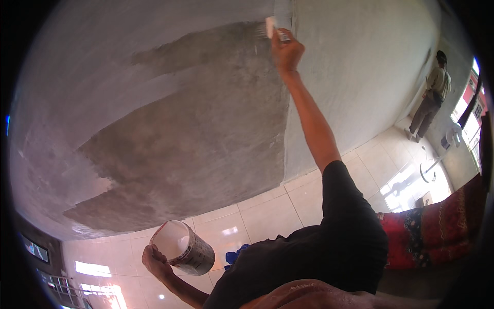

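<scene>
High up on the grey wall [216, 123], my right hand [288, 50] is closed round a paintbrush [270, 27]. Its pale bristles touch the wall at the upper edge of a darker, wet-looking patch, beside a vertical line where a lighter wall section starts. Low at the left, my left hand [156, 261] grips the rim and side of a paint bucket [198, 255]. The bucket is tilted, its open top toward the wall, with whitish liquid or coating showing inside. How much it holds I cannot tell.
Glossy pale floor tiles [267, 211] run along the wall's foot. A blue object [234, 256] sits on the floor behind the bucket. Red patterned fabric [437, 234] drapes at the right. Another person [436, 95] stands at the far right by the wall, near a bright window [471, 116].
</scene>
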A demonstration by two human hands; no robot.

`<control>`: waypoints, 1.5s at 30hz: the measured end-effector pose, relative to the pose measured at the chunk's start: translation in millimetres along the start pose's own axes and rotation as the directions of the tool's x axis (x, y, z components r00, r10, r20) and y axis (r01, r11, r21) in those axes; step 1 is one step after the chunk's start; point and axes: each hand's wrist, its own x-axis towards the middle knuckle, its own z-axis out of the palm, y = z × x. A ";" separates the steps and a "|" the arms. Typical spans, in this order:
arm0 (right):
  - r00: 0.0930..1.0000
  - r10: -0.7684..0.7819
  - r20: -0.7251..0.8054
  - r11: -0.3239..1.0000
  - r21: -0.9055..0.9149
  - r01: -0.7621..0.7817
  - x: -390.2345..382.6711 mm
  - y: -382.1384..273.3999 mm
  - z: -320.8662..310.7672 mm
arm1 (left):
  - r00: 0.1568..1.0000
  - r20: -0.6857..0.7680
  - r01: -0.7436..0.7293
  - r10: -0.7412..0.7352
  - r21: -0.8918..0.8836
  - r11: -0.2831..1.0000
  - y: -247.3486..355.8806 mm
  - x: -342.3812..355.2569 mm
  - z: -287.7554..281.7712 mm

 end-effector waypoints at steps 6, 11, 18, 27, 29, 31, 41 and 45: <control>0.992 -0.125 0.008 0.956 0.270 0.118 -55.0 -95.1 58.9 | 1.000 0.026 -0.003 0.003 -0.021 1.000 -6.3 7.8 -2.4; 0.960 0.014 0.280 0.848 0.505 -0.159 -64.9 -147.2 57.4 | 1.000 0.022 0.000 0.001 -0.016 1.000 -6.8 7.7 -7.5; 0.985 0.155 0.072 0.893 0.416 -0.171 -19.9 -37.4 37.1 | 1.000 0.027 0.002 -0.001 -0.019 1.000 -6.3 8.0 -4.6; 0.995 -0.018 -0.102 0.999 -0.041 0.014 20.9 34.2 -18.7 | 0.999 0.024 0.047 -0.046 -0.019 0.999 -8.2 8.4 -4.3; 0.999 -0.007 -0.048 0.997 -0.073 0.003 9.4 23.2 -2.4 | 0.998 0.031 0.047 -0.046 -0.024 0.999 -8.7 5.4 -4.4; 1.000 -0.001 0.024 0.993 -0.116 0.004 -7.9 -4.5 18.3 | 0.999 0.036 0.037 -0.036 -0.030 0.999 -12.3 8.0 -5.7; 0.989 -0.122 0.089 0.938 0.336 0.085 -100.1 -147.3 104.4 | 0.999 0.037 0.026 -0.026 -0.006 1.000 -18.9 16.7 -6.2; 0.997 -0.048 0.054 0.934 0.356 0.026 -83.6 -106.7 83.5 | 0.999 0.041 -0.021 0.021 0.001 1.000 -22.6 13.5 -10.4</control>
